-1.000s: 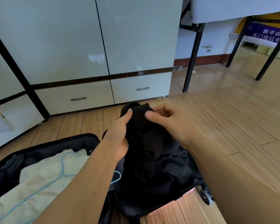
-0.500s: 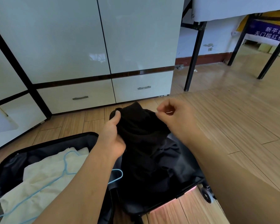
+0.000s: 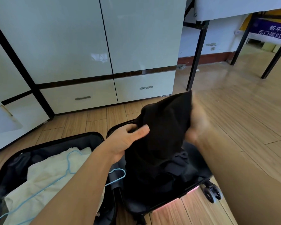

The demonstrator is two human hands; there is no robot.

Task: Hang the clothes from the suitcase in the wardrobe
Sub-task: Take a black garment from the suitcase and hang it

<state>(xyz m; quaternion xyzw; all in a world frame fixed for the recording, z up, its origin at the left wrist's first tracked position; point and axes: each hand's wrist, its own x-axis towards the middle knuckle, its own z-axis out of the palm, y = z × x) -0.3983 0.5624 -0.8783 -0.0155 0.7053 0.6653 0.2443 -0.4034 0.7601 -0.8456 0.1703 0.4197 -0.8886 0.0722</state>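
Head view. An open suitcase (image 3: 94, 140) is laid flat on the wooden floor (image 3: 250, 127), near the camera, with its two halves side by side. A black garment (image 3: 165, 127) is held up above the right half; its lower part trails down into that half, where further dark cloth is bundled.

The left hand (image 3: 128, 140) is closed on the left edge of the black garment, with the cloth pinched between thumb and curled fingers. The right hand (image 3: 196, 124) is seen at the garment's right edge and is blurred. It is touching the cloth, but whether its fingers are closed on the cloth cannot be told. The two hands are kept apart, with the raised cloth between them.

In the left half of the suitcase a cream garment (image 3: 55, 176) is laid, and a light blue hanger (image 3: 68, 164) rests on top of it, its hook end reaching toward the right half. A suitcase wheel (image 3: 212, 193) is visible at the near right corner.

The wardrobe (image 3: 104, 46) stands at the far side, with its white doors closed and two drawers below. A black-legged table (image 3: 199, 38) is located at the far right.
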